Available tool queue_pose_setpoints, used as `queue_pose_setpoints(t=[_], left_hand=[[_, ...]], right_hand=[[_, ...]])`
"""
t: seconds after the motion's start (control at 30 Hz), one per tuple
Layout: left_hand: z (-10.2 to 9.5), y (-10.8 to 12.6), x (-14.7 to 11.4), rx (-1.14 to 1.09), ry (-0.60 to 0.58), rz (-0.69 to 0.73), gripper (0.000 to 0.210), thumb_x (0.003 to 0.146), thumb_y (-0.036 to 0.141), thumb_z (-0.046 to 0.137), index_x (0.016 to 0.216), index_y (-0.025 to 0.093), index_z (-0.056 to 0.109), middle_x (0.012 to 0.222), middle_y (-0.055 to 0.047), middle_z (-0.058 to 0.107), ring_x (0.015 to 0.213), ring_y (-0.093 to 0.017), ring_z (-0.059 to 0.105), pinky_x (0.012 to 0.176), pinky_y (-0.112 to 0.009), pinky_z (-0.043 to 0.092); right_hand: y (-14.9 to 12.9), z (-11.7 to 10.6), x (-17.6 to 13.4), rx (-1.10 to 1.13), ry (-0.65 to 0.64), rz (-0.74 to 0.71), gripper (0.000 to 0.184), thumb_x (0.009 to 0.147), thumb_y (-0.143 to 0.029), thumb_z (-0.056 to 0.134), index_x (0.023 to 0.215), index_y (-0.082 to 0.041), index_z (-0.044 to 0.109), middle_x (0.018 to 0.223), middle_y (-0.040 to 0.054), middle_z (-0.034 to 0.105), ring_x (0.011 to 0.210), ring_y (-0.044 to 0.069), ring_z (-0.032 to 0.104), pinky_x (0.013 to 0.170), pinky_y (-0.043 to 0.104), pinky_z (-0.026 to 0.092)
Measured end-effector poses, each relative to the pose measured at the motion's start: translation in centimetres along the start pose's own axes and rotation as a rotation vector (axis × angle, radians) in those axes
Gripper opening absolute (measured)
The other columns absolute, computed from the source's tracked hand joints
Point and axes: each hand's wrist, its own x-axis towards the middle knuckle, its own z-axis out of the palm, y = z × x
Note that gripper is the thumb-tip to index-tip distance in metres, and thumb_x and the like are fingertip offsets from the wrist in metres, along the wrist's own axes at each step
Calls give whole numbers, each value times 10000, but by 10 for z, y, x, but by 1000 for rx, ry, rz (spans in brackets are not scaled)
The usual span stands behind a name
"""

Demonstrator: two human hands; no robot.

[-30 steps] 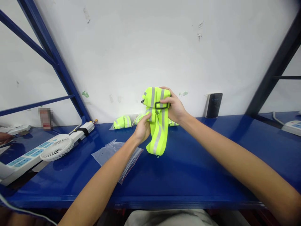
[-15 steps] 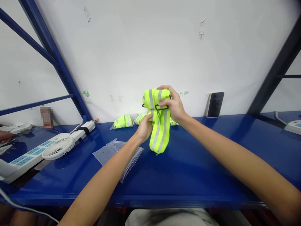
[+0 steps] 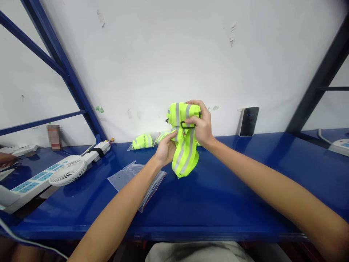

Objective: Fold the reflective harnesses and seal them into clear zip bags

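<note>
A fluorescent yellow reflective strap (image 3: 186, 154) with grey stripes and black buckles is held up above the table, its upper part bundled and a loop hanging down. My right hand (image 3: 201, 122) grips the bundle from the right, thumb across its front near a black buckle. Lower down, my left hand (image 3: 166, 149) pinches the strap between thumb and fingers at the left side. On the table, left of the strap and partly behind my left forearm, lies a clear plastic bag (image 3: 128, 174).
Behind my hands, more yellow reflective bundles (image 3: 142, 141) in clear bags lie along the wall. A white fan (image 3: 68, 170) rests by a power strip (image 3: 40, 178) at left. A dark-faced device (image 3: 249, 122) stands at the back right. Another person's hand (image 3: 8, 159) shows at far left.
Both hands keep their hold on the strap. The bundle has shifted slightly right, and the hanging loop has twisted and swung a little.
</note>
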Motion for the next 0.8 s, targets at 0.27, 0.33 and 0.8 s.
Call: queue_pose_setpoints(t=[0.27, 0.33, 0.8], left_hand=[[0, -5, -1, 35, -26, -34, 241, 889, 339, 570, 885, 131, 693, 919, -90, 756, 972, -284, 714, 943, -391, 523], [1, -7, 0, 42, 17, -31, 222, 872, 330, 605, 937, 137, 695, 890, -77, 759, 918, -271, 725, 899, -377, 539], [-32, 0, 12, 247, 147, -24, 220, 741, 276, 767, 897, 154, 670, 657, 0, 681, 524, -136, 608, 534, -251, 477]], right_hand=[[2, 1, -2, 46, 38, 60, 344, 663, -165, 495, 988, -265, 549, 670, -27, 402, 542, 137, 382, 494, 278, 397], [4, 1, 0, 8, 73, 39, 324, 648, -164, 499, 952, -259, 557, 694, -16, 436, 608, 154, 425, 572, 302, 440], [7, -13, 11, -93, -457, -58, 579, 711, -125, 604, 1279, -227, 569, 1314, 59, 626, 1179, 267, 586, 1021, 456, 473]])
